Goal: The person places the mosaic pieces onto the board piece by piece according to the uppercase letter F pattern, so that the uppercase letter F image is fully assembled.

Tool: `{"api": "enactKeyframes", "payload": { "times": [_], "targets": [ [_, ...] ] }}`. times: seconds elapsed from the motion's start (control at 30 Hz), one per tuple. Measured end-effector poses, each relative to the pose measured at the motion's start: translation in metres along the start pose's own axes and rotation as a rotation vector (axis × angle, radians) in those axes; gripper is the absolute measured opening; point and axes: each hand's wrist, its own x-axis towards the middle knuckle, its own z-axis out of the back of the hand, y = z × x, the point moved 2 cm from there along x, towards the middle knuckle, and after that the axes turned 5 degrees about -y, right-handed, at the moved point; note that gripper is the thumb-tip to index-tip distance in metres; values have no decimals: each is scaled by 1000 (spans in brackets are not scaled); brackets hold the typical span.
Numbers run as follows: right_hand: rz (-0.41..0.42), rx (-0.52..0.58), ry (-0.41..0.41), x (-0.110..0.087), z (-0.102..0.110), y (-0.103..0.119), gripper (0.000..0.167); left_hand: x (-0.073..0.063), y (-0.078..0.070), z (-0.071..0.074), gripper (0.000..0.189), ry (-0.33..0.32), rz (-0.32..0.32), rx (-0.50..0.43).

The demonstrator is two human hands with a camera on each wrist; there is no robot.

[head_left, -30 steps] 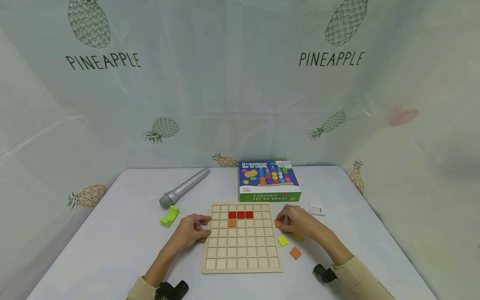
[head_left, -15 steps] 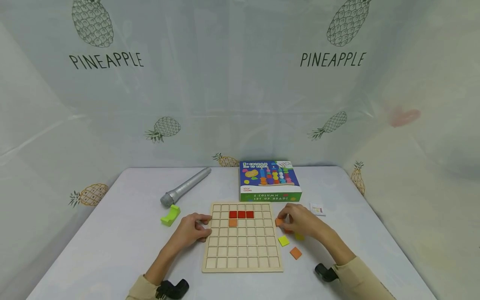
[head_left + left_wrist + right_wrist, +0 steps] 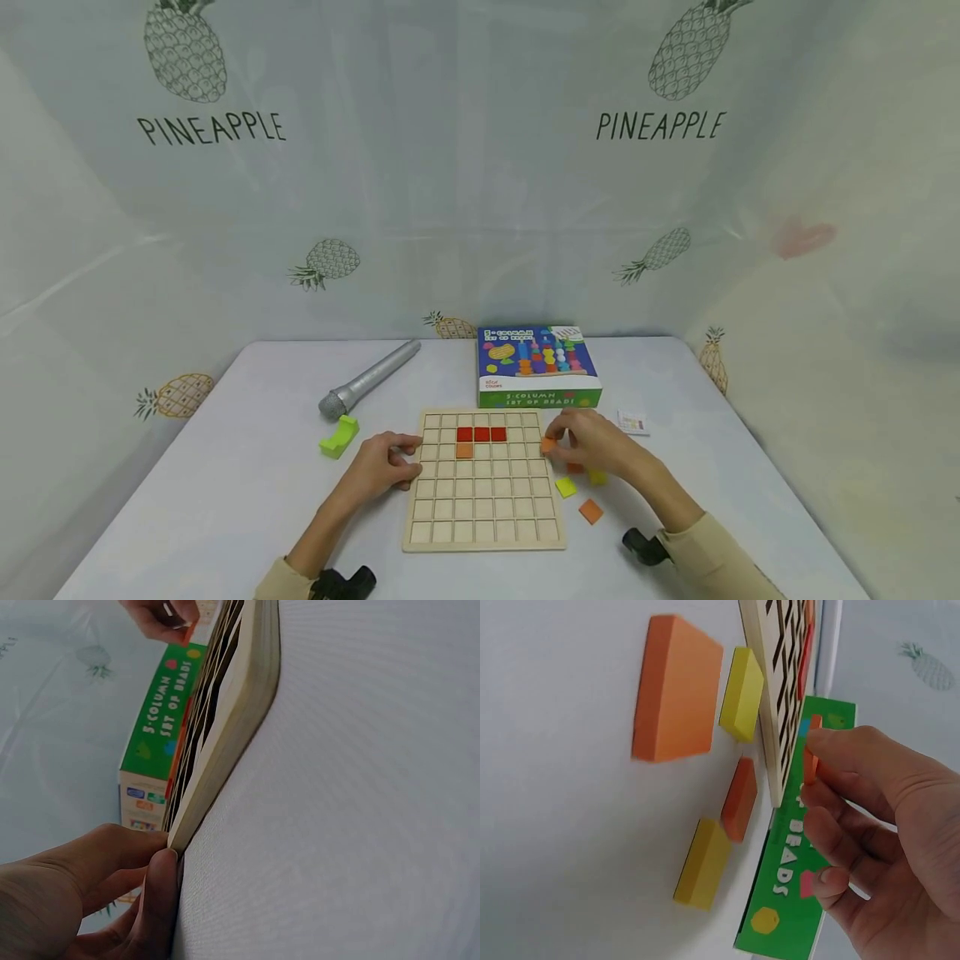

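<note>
A wooden grid board [image 3: 484, 507] lies on the table with three red tiles [image 3: 482, 434] in a row and an orange tile [image 3: 464, 451] below the leftmost one. My left hand [image 3: 379, 463] rests its thumb and fingertips against the board's left edge; the left wrist view has the fingertips [image 3: 160, 862] right at that edge. My right hand [image 3: 588, 440] pinches an orange square tile [image 3: 812, 750] between thumb and finger, at the board's right edge. Below that hand lie loose tiles: orange [image 3: 591, 511], yellow [image 3: 566, 487], another yellow [image 3: 703, 862] and a red-orange one [image 3: 739, 799].
Behind the board stands a bead set box [image 3: 538, 367]. A silver microphone [image 3: 371, 379] and a lime green curved block [image 3: 340, 437] lie at the left. A small white printed card [image 3: 633, 423] is beyond the right hand. A pineapple-print curtain [image 3: 465, 192] hangs behind the table.
My right hand has shifted slightly left with the orange tile, from beside the board to its right edge, uncovering more of the red-orange tile. The left hand stays put.
</note>
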Motion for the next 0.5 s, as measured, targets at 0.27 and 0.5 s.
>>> {"api": "enactKeyframes", "payload": {
  "times": [0.27,0.5],
  "targets": [
    [80,-7,3,10,-8,20,16,0,0,1,45,-6,-4,12],
    [110,9,43,24,-20,42,19,0,-1,0,45,-5,1,9]
  ]
}}
